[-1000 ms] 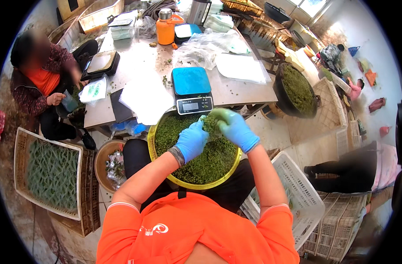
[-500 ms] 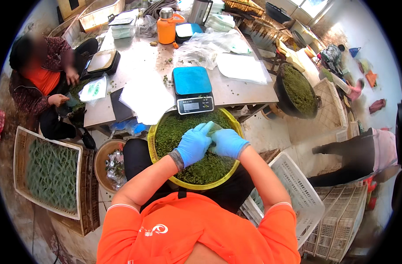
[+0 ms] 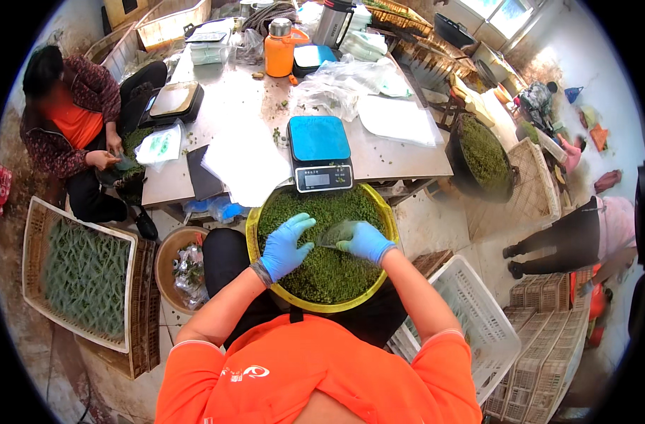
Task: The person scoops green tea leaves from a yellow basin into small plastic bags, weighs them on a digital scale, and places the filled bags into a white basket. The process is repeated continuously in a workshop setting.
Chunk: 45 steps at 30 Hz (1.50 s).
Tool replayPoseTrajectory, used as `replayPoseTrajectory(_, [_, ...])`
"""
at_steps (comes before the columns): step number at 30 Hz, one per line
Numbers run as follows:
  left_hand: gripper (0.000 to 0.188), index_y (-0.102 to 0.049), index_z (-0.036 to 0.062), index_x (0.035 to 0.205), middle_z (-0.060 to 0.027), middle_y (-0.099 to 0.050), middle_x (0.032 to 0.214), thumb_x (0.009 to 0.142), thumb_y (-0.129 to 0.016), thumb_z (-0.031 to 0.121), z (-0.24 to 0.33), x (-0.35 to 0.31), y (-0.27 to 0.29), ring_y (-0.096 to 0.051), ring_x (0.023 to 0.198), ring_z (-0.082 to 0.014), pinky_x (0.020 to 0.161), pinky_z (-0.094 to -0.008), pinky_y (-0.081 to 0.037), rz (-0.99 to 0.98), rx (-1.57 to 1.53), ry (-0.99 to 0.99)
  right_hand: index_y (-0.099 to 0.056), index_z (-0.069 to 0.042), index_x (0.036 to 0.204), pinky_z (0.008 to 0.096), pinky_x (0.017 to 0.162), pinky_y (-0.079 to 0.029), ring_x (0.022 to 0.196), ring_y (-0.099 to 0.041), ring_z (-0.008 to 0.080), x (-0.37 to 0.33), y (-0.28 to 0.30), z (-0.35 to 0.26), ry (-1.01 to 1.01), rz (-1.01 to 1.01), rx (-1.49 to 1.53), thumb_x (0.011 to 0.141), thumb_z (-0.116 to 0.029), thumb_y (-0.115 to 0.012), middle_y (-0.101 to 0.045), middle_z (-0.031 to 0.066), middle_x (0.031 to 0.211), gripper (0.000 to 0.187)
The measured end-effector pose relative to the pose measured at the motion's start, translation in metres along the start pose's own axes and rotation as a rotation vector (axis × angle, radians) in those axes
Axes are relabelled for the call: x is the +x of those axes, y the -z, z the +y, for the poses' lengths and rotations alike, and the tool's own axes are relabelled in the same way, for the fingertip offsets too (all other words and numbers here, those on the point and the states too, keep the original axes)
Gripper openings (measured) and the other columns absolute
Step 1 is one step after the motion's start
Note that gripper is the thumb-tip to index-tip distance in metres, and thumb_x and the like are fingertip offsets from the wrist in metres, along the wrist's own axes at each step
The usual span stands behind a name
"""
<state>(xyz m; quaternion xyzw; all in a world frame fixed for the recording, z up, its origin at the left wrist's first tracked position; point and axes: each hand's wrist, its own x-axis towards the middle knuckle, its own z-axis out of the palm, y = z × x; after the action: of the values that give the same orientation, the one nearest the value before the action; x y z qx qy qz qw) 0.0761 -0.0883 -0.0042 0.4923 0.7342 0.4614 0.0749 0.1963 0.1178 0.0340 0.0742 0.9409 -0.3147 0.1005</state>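
A yellow tub [image 3: 252, 233] full of small green leafy bits [image 3: 322, 275] sits between my knees. Above its left half my left hand [image 3: 286, 247], in a blue glove, is open with fingers apart and holds nothing. My right hand [image 3: 367, 242], gloved too, grips a small clear plastic bag [image 3: 339, 233] over the middle of the greens; what the bag contains is hard to make out. Just beyond the tub, a digital scale [image 3: 319, 145] with a blue top stands at the table's near edge. White plastic sheets [image 3: 245, 166] lie left of it.
Left stands a crate [image 3: 132, 275] of filled bags, beside a brown basin [image 3: 168, 247]. Right is a white crate [image 3: 488, 311]. An orange flask [image 3: 279, 53] and another scale [image 3: 174, 102] are on the table [image 3: 386, 159]. A co-worker [image 3: 79, 120] sits at left; another person [image 3: 584, 226] bends at right.
My hands, together at the bag before, have parted: the left moved left and opened, while the right keeps the bag. The view has shifted slightly. The person at right has bent further down.
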Motion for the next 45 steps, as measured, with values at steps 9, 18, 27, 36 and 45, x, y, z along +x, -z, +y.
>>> replayPoseTrajectory(9, [0.043,-0.061,0.0094,0.119,-0.0178,-0.060,0.122,0.077,-0.072,0.009,-0.011,0.005,-0.002,-0.060,0.112,-0.0352,0.095,-0.0396,-0.050,0.167,-0.062,-0.016,-0.072,-0.004,0.097,0.0381,0.070,-0.052,0.073,-0.066,0.0277,0.008,0.118,-0.053,-0.109,0.461,0.017,0.093,-0.020,-0.057,-0.069,0.0192,0.084,0.023])
replayPoseTrajectory(18, [0.038,-0.062,0.0085,0.117,-0.0167,-0.062,0.120,0.080,-0.070,0.011,-0.004,0.001,-0.007,-0.062,0.109,-0.0336,0.093,-0.0377,-0.051,0.022,-0.101,0.036,-0.052,-0.005,0.134,0.0460,0.090,-0.047,0.111,-0.055,0.0420,0.102,0.043,0.000,0.069,0.547,-0.140,0.085,-0.014,-0.065,-0.056,0.0251,0.122,0.052])
replayPoseTrajectory(27, [0.042,-0.060,0.0080,0.123,-0.0166,-0.062,0.119,0.082,-0.066,0.013,-0.005,0.001,-0.023,-0.062,0.106,-0.0329,0.091,-0.0384,-0.051,-0.104,-0.200,0.127,-0.063,-0.006,0.111,0.0468,0.082,-0.053,0.102,-0.063,0.0357,0.007,-0.109,0.026,-0.434,0.031,-0.539,0.084,-0.021,-0.061,-0.063,0.0195,0.108,0.032])
replayPoseTrajectory(36, [0.057,-0.052,0.0107,0.133,-0.0150,-0.061,0.118,0.080,-0.068,0.019,0.002,-0.008,-0.020,-0.065,0.091,-0.0313,0.083,-0.0388,-0.052,-0.318,-0.052,0.332,-0.064,-0.008,0.109,0.0463,0.081,-0.053,0.095,-0.066,0.0364,0.024,-0.070,0.010,-0.398,-0.083,-0.311,0.082,-0.023,-0.064,-0.065,0.0182,0.107,0.031])
replayPoseTrajectory(45, [0.066,-0.046,0.0094,0.140,-0.0185,-0.057,0.127,0.079,-0.068,0.022,-0.018,-0.020,-0.042,-0.062,0.100,-0.0345,0.087,-0.0411,-0.051,-0.319,-0.045,0.251,-0.065,-0.006,0.105,0.0433,0.081,-0.053,0.091,-0.066,0.0361,0.028,-0.080,0.008,-0.464,-0.103,-0.302,0.078,-0.026,-0.066,-0.067,0.0192,0.102,0.034])
